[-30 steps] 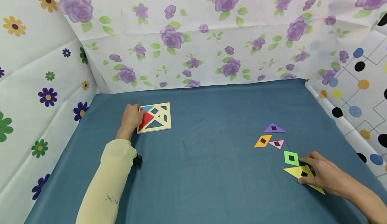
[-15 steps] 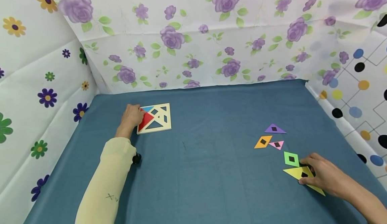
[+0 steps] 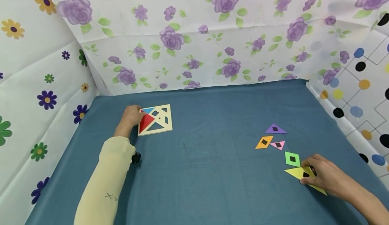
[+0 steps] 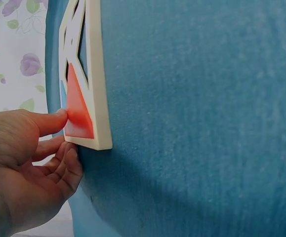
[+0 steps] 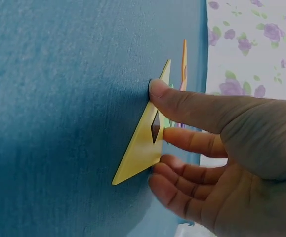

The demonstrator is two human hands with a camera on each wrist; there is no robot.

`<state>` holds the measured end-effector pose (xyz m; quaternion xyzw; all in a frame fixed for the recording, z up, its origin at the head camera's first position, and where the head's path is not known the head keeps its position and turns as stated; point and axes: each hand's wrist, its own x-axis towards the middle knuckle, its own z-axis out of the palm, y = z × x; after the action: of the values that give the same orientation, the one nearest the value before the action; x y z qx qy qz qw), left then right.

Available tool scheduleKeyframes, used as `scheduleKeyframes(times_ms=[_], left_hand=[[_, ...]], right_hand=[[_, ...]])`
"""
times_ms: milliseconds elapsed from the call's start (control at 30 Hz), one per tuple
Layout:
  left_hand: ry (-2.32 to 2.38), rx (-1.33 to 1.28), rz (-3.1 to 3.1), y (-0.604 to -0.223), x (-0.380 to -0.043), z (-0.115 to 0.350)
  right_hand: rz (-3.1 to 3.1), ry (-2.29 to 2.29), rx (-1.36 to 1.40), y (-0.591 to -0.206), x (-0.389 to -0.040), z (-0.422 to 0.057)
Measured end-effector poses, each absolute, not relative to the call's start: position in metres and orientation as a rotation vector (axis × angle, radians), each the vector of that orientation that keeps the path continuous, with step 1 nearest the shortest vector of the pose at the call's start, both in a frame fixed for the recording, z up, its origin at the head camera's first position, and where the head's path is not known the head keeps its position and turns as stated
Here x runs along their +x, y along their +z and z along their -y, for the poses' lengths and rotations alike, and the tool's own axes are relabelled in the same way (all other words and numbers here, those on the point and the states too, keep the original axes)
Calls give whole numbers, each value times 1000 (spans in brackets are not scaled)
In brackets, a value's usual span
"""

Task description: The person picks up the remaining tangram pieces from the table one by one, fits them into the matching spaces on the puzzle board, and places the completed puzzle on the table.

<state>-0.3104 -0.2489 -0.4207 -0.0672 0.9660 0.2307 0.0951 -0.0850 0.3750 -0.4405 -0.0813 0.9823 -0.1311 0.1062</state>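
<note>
My left hand (image 3: 130,117) grips the left edge of a pale tangram board (image 3: 169,126). In the left wrist view, its thumb presses on the red triangle (image 4: 78,116) set in the board, with the other fingers at the board's side. A blue triangle (image 3: 148,110) also sits in its slot; the other slots show blue cloth. On the right, my right hand (image 3: 328,176) pinches a yellow triangle (image 3: 296,172) by its edges, thumb on one side and fingers on the other. The triangle carries a dark diamond-shaped patch (image 5: 155,127). A green four-sided piece (image 3: 288,155) lies at its far edge.
Beyond the green piece lie a pink triangle (image 3: 274,144), an orange parallelogram (image 3: 260,145) and a purple triangle (image 3: 269,131), each with a dark patch. Blue cloth (image 3: 206,171) covers the table. Flowered sheets (image 3: 200,59) rise at the back and left, a dotted one (image 3: 349,93) at the right.
Both hands keep their places on the board and the yellow triangle. Only the head view shifts very slightly.
</note>
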Motion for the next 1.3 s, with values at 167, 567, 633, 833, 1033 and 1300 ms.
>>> scheduleKeyframes(times_ms=[167,567,633,833,1033,1300], left_hand=[[717,-230,-2827,-419,-310,248],[754,-302,-2753,-411,-305,239],[746,-310,-2742,-410,-304,238],[714,-345,-2738,-407,-302,233],[688,-340,-2747,-404,-300,230],[688,-316,-2755,-403,-295,226]], right_hand=[[-2856,-412,-200,-439,-87,-376],[-2826,-497,-162,-442,-85,-380],[-2832,-489,-145,-443,-86,-380],[-2837,-482,-110,-444,-86,-379],[-2867,-490,-123,-442,-85,-380],[-2874,-478,-124,-440,-84,-378]])
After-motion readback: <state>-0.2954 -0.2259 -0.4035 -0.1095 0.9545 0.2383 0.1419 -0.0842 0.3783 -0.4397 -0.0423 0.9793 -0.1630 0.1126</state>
